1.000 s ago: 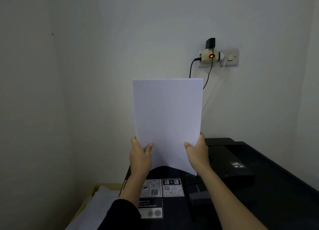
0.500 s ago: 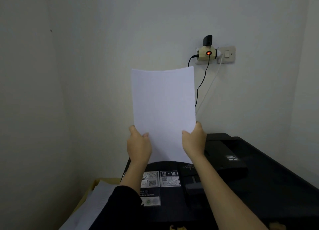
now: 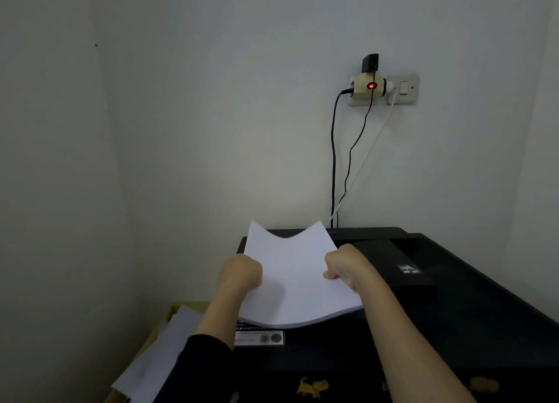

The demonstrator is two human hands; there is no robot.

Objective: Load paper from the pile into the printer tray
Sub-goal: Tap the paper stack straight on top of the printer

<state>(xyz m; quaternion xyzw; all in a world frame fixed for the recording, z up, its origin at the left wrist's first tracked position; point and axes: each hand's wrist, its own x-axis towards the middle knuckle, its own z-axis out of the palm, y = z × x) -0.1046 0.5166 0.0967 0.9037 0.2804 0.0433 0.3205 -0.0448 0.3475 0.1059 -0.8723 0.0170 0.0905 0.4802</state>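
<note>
A thin stack of white paper (image 3: 295,277) lies tilted forward over the top of the black printer (image 3: 453,312), its far edge sagging in the middle. My left hand (image 3: 240,274) grips the stack's left edge and my right hand (image 3: 344,265) grips its right edge. The paper's far corners reach toward the back of the printer near the wall. The rear tray slot is hidden behind the sheets. The pile of white paper (image 3: 157,360) rests in a yellowish box at the lower left.
A wall socket with an adapter and red light (image 3: 370,86) sits above the printer, with black and white cables (image 3: 334,166) hanging down behind it. Walls close in at left and back. A label sticker (image 3: 260,337) marks the printer's front left.
Both hands have swung the paper down from upright in front of the wall to lying tilted over the printer top. The view has dropped a little.
</note>
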